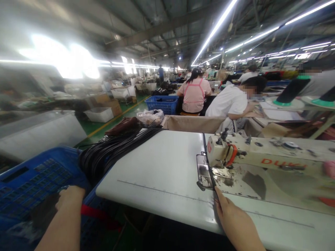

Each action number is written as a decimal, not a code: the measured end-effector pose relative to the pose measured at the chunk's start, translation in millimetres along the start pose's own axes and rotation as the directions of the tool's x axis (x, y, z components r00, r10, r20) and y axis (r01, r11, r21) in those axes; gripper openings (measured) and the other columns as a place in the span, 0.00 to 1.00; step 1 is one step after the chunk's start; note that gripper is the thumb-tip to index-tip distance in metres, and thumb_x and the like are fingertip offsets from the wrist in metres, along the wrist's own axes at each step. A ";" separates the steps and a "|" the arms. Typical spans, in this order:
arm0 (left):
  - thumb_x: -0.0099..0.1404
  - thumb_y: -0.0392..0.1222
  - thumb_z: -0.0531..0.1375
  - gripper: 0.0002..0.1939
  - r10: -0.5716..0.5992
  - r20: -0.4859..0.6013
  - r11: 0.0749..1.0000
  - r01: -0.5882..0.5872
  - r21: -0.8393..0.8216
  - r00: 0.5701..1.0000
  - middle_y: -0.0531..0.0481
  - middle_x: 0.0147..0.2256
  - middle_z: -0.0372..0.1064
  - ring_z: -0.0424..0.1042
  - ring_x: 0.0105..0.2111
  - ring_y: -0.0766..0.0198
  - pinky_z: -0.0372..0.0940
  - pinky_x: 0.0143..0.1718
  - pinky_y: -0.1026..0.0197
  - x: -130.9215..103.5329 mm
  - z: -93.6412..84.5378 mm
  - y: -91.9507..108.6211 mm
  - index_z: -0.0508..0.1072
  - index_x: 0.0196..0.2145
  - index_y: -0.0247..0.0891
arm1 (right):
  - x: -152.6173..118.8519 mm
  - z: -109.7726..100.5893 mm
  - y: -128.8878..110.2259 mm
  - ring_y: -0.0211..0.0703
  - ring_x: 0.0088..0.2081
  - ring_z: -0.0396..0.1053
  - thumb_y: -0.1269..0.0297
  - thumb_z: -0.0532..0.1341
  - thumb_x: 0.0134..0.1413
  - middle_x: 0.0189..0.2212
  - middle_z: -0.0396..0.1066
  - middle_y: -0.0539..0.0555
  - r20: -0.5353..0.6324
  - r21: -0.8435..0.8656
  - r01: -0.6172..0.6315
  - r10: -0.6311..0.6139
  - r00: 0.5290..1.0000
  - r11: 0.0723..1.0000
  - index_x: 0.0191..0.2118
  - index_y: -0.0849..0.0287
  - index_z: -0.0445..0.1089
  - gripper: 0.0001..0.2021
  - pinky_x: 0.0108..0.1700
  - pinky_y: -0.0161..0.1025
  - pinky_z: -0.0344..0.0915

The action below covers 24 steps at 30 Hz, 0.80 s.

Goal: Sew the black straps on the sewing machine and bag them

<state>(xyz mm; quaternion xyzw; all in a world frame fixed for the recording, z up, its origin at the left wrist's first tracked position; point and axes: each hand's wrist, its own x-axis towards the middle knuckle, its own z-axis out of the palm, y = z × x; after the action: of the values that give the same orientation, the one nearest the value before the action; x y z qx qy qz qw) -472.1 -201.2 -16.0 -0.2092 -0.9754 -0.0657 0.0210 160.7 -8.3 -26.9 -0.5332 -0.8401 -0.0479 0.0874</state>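
Observation:
My right hand (232,216) is at the front of the sewing machine table (157,164), fingers closed on a narrow black strap (210,174). This strap runs back from my fingers past the needle area of a white sewing machine (251,158) to the table's far edge. On the left, my left hand (71,198) reaches into a blue plastic basket (49,157). Its fingers are curled and partly hidden, and what they hold is not clear. Dark material and clear plastic (23,230) lie blurred in the basket. A bundle of black straps (115,150) drapes over the table's left edge.
A red strip (96,211) hangs beside the basket. Behind the table stand a beige fabric-lined bin (193,122) and another blue basket (161,104). Two co-workers sit ahead, one in a pink top (195,94), one in a white shirt (227,101). Thread cones (291,89) stand at the right.

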 end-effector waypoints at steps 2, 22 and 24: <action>0.58 0.47 0.51 0.27 -0.104 -0.088 0.991 0.111 0.076 0.991 0.29 0.50 0.73 0.77 0.45 0.37 0.74 0.42 0.40 -2.4 -2.0 9.3 0.76 0.50 0.33 | -0.3 2.7 0.6 0.50 0.32 0.81 0.70 0.52 0.68 0.40 0.82 0.61 -0.008 0.013 0.000 0.000 1.000 1.000 0.65 0.63 0.67 0.23 0.32 0.40 0.76; 0.70 0.41 0.58 0.30 0.983 -0.125 0.067 -0.900 -0.432 0.133 0.43 0.69 0.60 0.54 0.71 0.47 0.54 0.71 0.38 -319.2 30.7 352.8 0.64 0.68 0.40 | -9.4 6.0 -0.2 0.46 0.33 0.81 0.77 0.56 0.61 0.39 0.81 0.57 -0.065 0.115 -0.037 0.045 0.997 0.993 0.64 0.56 0.68 0.27 0.36 0.35 0.72; 0.72 0.39 0.55 0.27 0.984 -0.141 0.036 -0.906 -0.422 0.104 0.44 0.68 0.61 0.56 0.71 0.50 0.55 0.71 0.39 -333.0 31.8 363.1 0.64 0.68 0.40 | -11.0 5.6 0.4 0.47 0.34 0.81 0.77 0.56 0.60 0.40 0.81 0.57 -0.062 0.157 -0.036 0.047 0.997 0.987 0.64 0.55 0.68 0.28 0.38 0.35 0.73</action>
<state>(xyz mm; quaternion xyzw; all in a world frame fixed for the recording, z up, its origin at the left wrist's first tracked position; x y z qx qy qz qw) -19.8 -3.7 -27.0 -0.8061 -0.5456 -0.2160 -0.0769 165.1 -17.0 -34.6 -0.5402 -0.8267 0.0024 0.1572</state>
